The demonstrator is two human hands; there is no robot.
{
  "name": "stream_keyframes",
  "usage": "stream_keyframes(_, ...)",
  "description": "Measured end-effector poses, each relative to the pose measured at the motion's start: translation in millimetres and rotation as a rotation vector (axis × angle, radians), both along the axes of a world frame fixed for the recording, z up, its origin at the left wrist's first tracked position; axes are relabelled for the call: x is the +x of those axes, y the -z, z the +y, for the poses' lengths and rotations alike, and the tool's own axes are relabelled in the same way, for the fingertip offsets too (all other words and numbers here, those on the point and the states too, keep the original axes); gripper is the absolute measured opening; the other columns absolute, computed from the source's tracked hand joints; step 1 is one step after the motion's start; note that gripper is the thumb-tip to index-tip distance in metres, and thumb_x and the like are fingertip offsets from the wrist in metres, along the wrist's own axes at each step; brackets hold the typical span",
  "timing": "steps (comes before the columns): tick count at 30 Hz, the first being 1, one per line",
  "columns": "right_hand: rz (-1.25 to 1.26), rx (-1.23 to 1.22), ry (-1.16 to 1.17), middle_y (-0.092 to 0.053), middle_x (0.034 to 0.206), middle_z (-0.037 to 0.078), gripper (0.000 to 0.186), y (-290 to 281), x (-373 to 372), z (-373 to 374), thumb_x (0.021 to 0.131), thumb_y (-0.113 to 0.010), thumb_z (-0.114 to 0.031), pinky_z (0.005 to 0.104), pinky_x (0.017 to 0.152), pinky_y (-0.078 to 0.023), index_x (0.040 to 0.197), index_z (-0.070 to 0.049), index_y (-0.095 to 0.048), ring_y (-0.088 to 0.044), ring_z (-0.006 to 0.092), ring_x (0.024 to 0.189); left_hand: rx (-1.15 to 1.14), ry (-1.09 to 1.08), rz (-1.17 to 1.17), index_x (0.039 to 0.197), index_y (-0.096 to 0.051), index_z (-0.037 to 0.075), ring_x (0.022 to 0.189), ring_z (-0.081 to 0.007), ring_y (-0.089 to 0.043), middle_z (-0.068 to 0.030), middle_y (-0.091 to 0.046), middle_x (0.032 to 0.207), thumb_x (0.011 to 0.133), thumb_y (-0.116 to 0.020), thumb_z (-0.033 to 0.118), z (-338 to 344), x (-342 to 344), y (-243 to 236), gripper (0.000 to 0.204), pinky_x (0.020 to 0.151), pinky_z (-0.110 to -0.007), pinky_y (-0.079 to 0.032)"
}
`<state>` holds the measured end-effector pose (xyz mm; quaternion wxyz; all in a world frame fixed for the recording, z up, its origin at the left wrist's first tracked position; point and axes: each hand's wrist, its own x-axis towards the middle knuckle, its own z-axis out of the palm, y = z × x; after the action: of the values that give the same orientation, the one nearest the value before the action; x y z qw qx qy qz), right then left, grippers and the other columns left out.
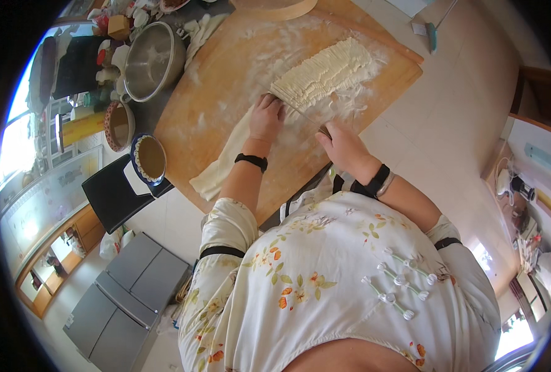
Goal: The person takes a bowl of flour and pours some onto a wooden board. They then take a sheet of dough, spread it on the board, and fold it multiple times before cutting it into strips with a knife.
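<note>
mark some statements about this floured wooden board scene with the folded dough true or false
1. The left hand presses on the pale folded dough sheet. True.
2. The right hand holds a rolling pin. False: it grips a thin-bladed knife.
3. Cut noodle strips lie piled on the large floured wooden board. True.
4. The round steel pot stands on the board's right. False: it is off the board's left edge.
5. Both wrists are bare. False: each wears a black band.
</note>
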<state>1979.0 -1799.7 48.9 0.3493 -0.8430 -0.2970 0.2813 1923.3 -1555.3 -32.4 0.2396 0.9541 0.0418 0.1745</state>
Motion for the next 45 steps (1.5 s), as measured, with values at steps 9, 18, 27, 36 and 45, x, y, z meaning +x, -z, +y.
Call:
stream_keyframes(9,0.059,-0.102,-0.002,-0.068,0.086,0.029,0.039,10,9,25,0.102,-0.053,-0.037,0.0555,0.075,-0.050,0.106,0.002,-0.057,-0.064,0.0496,0.084,-0.021,-0.004,0.010,0.095,-0.072,0.006,0.105,-0.0328,-0.061,-0.0097,-0.068,0.103,0.079,-0.073,0.009,-5,4,-6,0.017,0.091,-0.041,-0.053)
stream_keyframes(18,0.024,-0.045,-0.007,-0.067,0.085,0.029,0.037,-14,1,4,0.102,-0.053,-0.037,0.0559,0.074,-0.050,0.100,0.001,-0.057,-0.064,0.0493,0.084,0.009,-0.017,0.005,0.096,-0.071,0.006,0.105,-0.0332,-0.061,-0.0097,-0.068,0.104,0.080,-0.072,0.009,-4,-7,-3,0.016,0.091,-0.041,-0.053)
stream_keyframes(27,-0.009,-0.057,0.026,-0.067,0.084,0.028,0.037,14,0,26,0.101,-0.054,-0.037,0.0558,0.074,-0.049,0.101,0.000,-0.057,-0.064,0.0497,0.082,0.011,-0.012,-0.027,0.096,-0.071,0.006,0.105,-0.0332,-0.061,-0.0094,-0.068,0.104,0.080,-0.071,0.008,-6,-1,-5,0.016,0.091,-0.041,-0.053)
stream_keyframes(36,0.012,-0.037,-0.002,-0.068,0.086,0.028,0.038,-4,-4,5,0.102,-0.053,-0.038,0.0556,0.074,-0.050,0.104,0.000,-0.057,-0.064,0.0493,0.084,-0.004,-0.022,-0.046,0.095,-0.073,0.008,0.104,-0.0330,-0.063,-0.0087,-0.070,0.103,0.078,-0.074,0.008,-2,-11,3,0.017,0.090,-0.042,-0.053)
stream_keyframes(45,0.034,-0.082,-0.017,-0.068,0.090,0.029,0.040,0,1,19,0.102,-0.052,-0.037,0.0549,0.077,-0.051,0.109,0.002,-0.058,-0.065,0.0487,0.088,-0.007,-0.019,-0.007,0.095,-0.073,0.007,0.106,-0.0330,-0.062,-0.0098,-0.069,0.104,0.079,-0.072,0.008,-4,-8,-4,0.016,0.091,-0.042,-0.053)
